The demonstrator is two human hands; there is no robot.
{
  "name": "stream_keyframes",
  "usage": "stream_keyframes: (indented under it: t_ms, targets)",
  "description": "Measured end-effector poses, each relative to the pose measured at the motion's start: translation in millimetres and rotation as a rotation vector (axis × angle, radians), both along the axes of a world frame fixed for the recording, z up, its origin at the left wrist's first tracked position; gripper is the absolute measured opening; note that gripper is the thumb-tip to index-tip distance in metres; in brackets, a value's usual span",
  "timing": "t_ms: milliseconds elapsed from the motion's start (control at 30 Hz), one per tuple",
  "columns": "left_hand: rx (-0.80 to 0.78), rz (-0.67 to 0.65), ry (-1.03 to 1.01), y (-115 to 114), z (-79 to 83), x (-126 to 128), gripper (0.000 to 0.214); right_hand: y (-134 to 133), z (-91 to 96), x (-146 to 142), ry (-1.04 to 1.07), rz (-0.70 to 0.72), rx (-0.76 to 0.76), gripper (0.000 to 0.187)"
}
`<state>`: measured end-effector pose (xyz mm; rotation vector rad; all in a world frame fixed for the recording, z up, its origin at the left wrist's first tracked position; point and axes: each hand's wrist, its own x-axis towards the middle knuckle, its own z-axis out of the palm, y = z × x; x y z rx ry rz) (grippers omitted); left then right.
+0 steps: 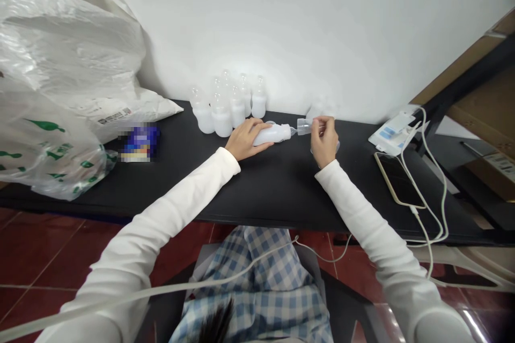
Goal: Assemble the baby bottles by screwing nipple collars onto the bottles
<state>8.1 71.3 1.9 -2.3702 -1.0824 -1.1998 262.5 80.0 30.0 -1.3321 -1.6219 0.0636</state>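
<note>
My left hand is wrapped round a small white plastic bottle that lies on its side on the black table, its nozzle pointing right. My right hand pinches a clear cap just off the nozzle's tip, fingers closed on it. Something clear and flat shows under the right hand; I cannot make it out. Behind the left hand, against the white wall, stands a cluster of several capped white bottles.
Large white plastic bags fill the table's left end, with a blue packet beside them. At the right lie a phone, a white charger pack and trailing white cables. A cardboard box stands far right.
</note>
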Motion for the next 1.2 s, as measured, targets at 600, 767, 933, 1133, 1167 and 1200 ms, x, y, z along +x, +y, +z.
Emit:
stream_keyframes:
  t_ms: [600,767,933,1133,1167,1200]
  targets:
    - [-0.037,-0.090,-0.005,-3.2,1.3,-2.8,0.052,-11.7,-19.9,-17.9,0.077,0.302,0.001,0.031]
    - [-0.204,-0.136,-0.105,-7.3,3.7,-2.3,0.050,-13.4,-20.4,-18.9,0.090,0.309,-0.023,0.035]
    - [-0.429,-0.241,-0.165,-12.3,9.4,-1.1,0.050,-14.9,-20.3,-19.3,0.028,0.329,0.015,0.038]
    - [-0.588,-0.301,-0.307,-13.2,10.2,9.9,0.050,-15.6,-22.2,-22.9,0.029,0.258,0.074,0.036]
    - [-0.594,-0.301,-0.322,-12.9,9.9,11.4,0.051,-15.5,-22.5,-23.9,0.030,0.234,0.074,0.035]
    - [-0.596,-0.300,-0.328,-12.7,9.6,12.4,0.051,-15.3,-22.6,-24.9,0.029,0.211,0.072,0.034]
